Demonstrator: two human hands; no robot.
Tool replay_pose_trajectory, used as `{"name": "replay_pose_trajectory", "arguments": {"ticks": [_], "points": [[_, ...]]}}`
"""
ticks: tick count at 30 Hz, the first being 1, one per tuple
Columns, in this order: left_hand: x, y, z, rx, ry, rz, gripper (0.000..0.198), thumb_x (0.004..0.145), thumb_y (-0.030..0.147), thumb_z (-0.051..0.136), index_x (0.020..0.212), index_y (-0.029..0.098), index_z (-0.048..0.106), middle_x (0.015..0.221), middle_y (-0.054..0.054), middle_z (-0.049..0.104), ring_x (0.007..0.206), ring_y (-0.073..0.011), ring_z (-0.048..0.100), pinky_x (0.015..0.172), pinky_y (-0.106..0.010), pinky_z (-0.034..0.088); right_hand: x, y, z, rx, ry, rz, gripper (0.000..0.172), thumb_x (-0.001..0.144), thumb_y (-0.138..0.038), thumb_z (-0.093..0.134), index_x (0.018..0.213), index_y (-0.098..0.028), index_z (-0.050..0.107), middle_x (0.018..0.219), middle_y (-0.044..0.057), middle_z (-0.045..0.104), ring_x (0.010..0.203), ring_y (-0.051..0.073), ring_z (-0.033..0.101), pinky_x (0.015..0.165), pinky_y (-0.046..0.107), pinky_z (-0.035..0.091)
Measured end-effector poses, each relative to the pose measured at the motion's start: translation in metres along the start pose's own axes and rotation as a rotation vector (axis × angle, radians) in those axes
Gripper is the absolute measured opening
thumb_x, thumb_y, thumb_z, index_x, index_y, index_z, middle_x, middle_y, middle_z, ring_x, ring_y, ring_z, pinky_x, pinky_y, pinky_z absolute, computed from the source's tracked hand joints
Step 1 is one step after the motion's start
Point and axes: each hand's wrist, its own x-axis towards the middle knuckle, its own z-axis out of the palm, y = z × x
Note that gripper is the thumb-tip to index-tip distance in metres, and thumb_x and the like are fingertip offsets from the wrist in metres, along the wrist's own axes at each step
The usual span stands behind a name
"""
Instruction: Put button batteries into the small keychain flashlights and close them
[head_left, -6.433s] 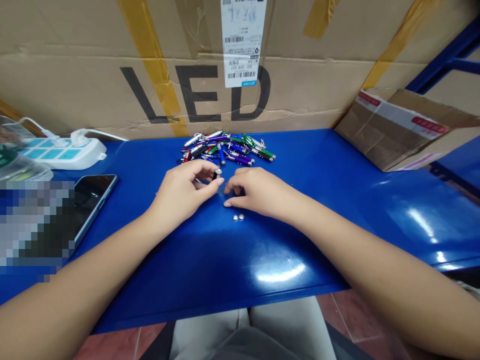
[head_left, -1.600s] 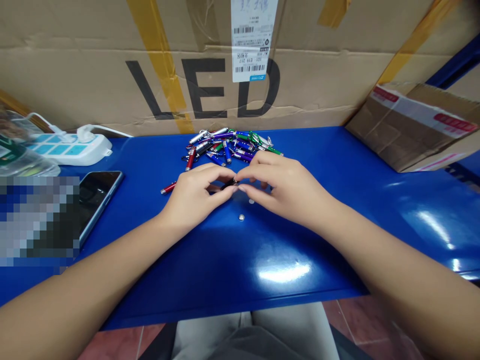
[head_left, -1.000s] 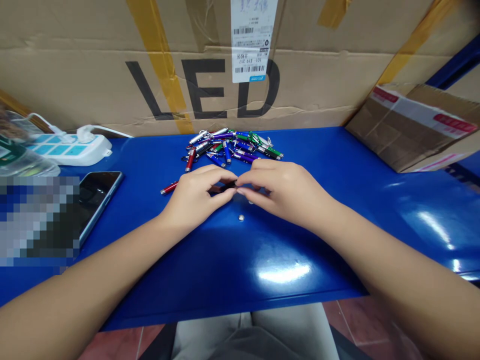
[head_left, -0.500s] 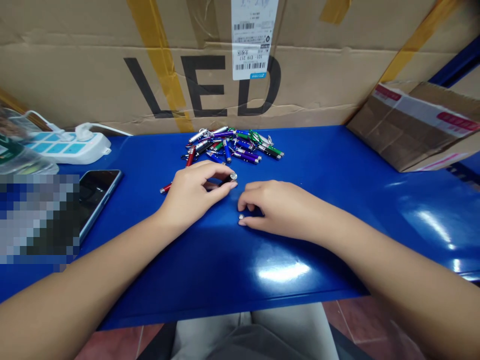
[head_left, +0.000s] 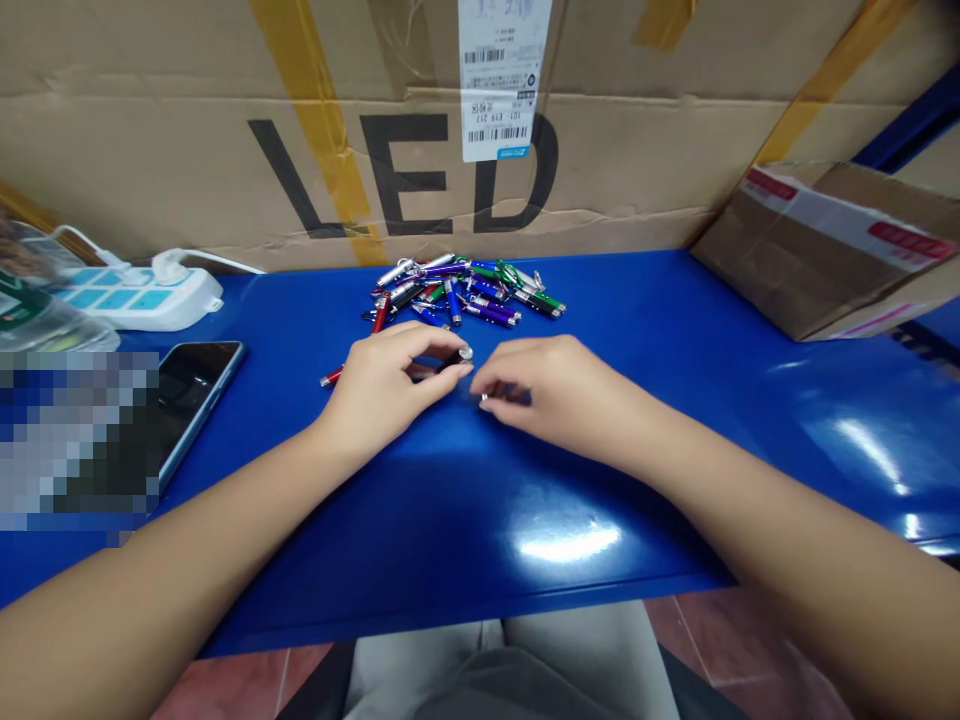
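Note:
My left hand is closed around a small black keychain flashlight. The flashlight's round silver end points right, past my thumb and fingertips, while the rest is hidden in the hand. Close by on the right, my right hand pinches a tiny silver piece between thumb and fingers; it is too small and blurred to name. A gap separates the two hands. A red metal tube shows partly behind my left hand. Beyond both hands lies a heap of small coloured keychain flashlights.
All this is on a blue table backed by a large cardboard box. A power strip, a plastic bottle and a phone are at left. An open carton stands at right.
My right hand has moved up, away from the table's front edge, with the tiny silver piece in its fingertips. My left hand and the black flashlight have stayed in place.

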Motion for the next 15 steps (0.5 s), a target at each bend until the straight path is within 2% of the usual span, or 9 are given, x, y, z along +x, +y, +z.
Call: {"name": "replay_pose_trajectory", "arguments": {"ticks": [3,6,10,15], "points": [[-0.001,0.002,0.000,-0.047,-0.007,-0.024,0.012,0.082,0.023,0.072,0.093,0.020,0.073,0.093,-0.001,0.073,0.081,-0.0130,0.068,0.069,-0.019,0.056,-0.001,0.002,-0.003,0.070,0.281,0.003,0.010,0.083,-0.011,0.063,0.083,-0.018,0.069,0.084,0.002,0.072,0.076,0.015,0.066,0.072,0.027,0.050],[-0.002,0.004,0.002,-0.133,-0.008,-0.073,0.014,0.081,0.026,0.073,0.094,0.020,0.074,0.092,-0.001,0.073,0.080,-0.0131,0.069,0.068,-0.018,0.056,0.000,0.002,0.000,0.079,0.420,-0.007,0.007,0.083,-0.013,0.065,0.084,-0.019,0.068,0.084,0.000,0.072,0.073,0.014,0.066,0.068,0.027,0.051],[-0.003,0.006,0.004,-0.187,-0.014,-0.099,0.016,0.080,0.028,0.074,0.094,0.019,0.074,0.092,-0.002,0.074,0.080,-0.0135,0.069,0.067,-0.018,0.056,0.001,0.005,0.007,0.037,0.520,-0.102,0.007,0.087,-0.017,0.063,0.084,-0.020,0.069,0.084,0.001,0.074,0.075,0.014,0.067,0.068,0.026,0.051],[-0.002,0.006,0.005,-0.229,-0.020,-0.165,0.019,0.078,0.032,0.074,0.092,0.018,0.074,0.093,-0.004,0.074,0.080,-0.0166,0.070,0.067,-0.023,0.058,0.003,0.009,0.010,0.015,0.461,-0.151,0.016,0.091,-0.016,0.057,0.083,-0.021,0.070,0.088,0.001,0.076,0.084,0.014,0.070,0.076,0.027,0.052]]}}
